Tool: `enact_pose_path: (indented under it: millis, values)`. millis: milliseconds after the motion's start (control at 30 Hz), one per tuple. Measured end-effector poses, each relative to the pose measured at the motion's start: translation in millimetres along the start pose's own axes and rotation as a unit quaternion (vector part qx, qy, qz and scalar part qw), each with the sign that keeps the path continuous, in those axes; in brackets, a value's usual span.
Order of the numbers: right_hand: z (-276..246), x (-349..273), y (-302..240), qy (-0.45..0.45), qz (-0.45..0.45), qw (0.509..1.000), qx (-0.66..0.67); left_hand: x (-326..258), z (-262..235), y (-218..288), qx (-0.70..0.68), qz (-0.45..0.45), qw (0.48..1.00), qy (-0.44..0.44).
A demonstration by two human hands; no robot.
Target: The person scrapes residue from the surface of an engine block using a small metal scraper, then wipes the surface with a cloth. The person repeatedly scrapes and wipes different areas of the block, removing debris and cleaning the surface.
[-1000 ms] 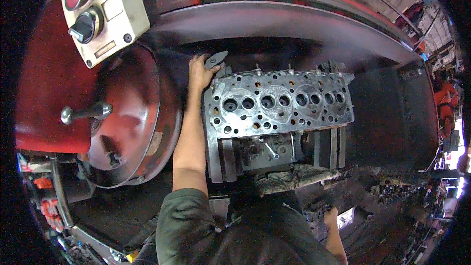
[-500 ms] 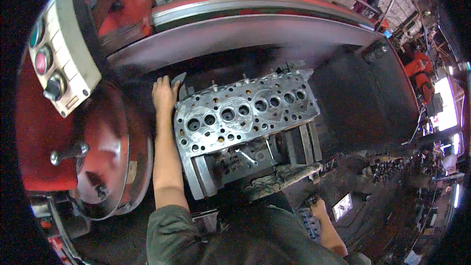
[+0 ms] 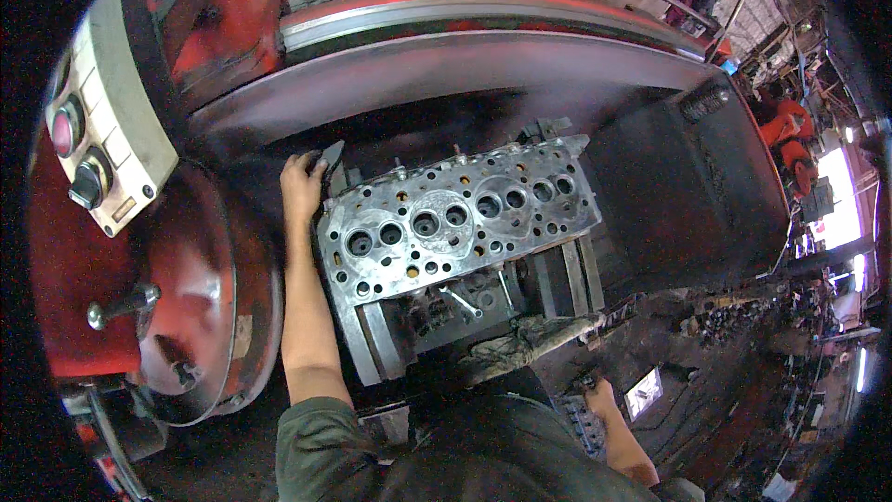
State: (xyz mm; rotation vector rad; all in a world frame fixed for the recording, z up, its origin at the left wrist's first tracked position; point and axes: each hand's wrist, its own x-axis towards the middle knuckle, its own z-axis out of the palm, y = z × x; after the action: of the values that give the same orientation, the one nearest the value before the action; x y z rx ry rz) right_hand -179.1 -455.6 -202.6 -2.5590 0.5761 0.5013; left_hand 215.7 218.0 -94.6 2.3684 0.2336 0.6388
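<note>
A grey metal cylinder head point(image 3: 437, 246), drilled with many round holes, lies face up on a machine's metal supports. At its far left corner, my left hand point(image 3: 302, 184) has its fingers curled against an upright dark metal bracket point(image 3: 333, 163). Well apart from it, low on the right, my right hand point(image 3: 599, 397) is closed around something small and dark, too unclear to name. A wrench point(image 3: 462, 303) lies below the cylinder head's near edge, with a thin metal rod point(image 3: 506, 293) beside it.
To the left stand a pale control panel point(image 3: 116, 144) with buttons and a red machine housing with a handle point(image 3: 125, 307). A crumpled rag point(image 3: 534, 344) hangs at the near edge. A dark metal tray point(image 3: 669, 186) extends right. A bright sheet point(image 3: 643, 393) lies beside my right hand.
The whole view has shifted slightly, with the cylinder head and panel now a little farther left. My left fingers are more curled at the bracket. My right hand stays about where it was.
</note>
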Motion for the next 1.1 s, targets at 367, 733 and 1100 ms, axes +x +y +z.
enact_pose_path:
  millis: [367,733,1100]
  values:
    - [-4.0,11.7,9.4,-0.013,-0.036,0.999,-0.02,0.8,16.9,3.4,0.082,-0.046,0.991,0.09]
    - [-154.0,73.0,-282.5,0.218,-0.249,0.934,0.133,-24.7,8.3,-10.5,-0.031,-0.085,0.992,0.092]
    - [-23.3,100.9,-729.0,-0.028,-0.585,0.785,-0.202,-36.3,21.8,-19.8,-0.071,-0.141,0.985,0.066]
